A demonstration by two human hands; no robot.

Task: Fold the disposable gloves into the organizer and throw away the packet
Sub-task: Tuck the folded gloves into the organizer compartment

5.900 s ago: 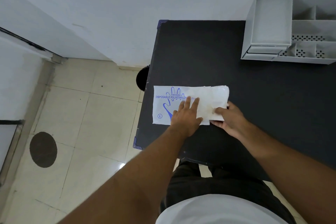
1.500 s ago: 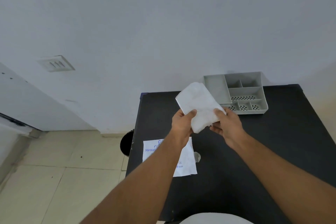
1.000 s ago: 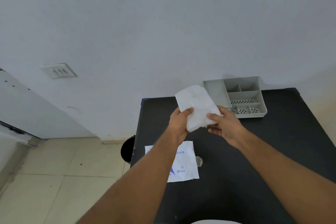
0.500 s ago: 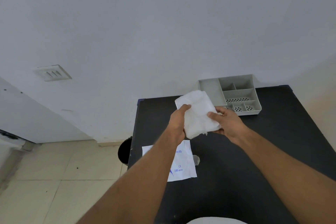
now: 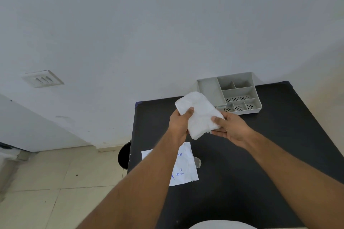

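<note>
A white stack of disposable gloves (image 5: 199, 113) is held in the air above the black table (image 5: 279, 145). My left hand (image 5: 179, 122) grips its left edge with the thumb on top. My right hand (image 5: 229, 126) holds its lower right corner. The empty white packet (image 5: 183, 167) with blue print lies flat on the table near the left edge, partly hidden by my left forearm. The grey organizer (image 5: 210, 89) with several empty compartments stands at the table's far edge, just behind the gloves.
A small clear scrap (image 5: 197, 162) lies beside the packet. A black round bin (image 5: 123, 156) stands on the tiled floor left of the table. A white wall rises behind the table, with a switch plate (image 5: 42, 79) at the left.
The gloves are out of the packet, which now lies flat on the table. Over the last second both hands stayed on the stack with small shifts of grip.
</note>
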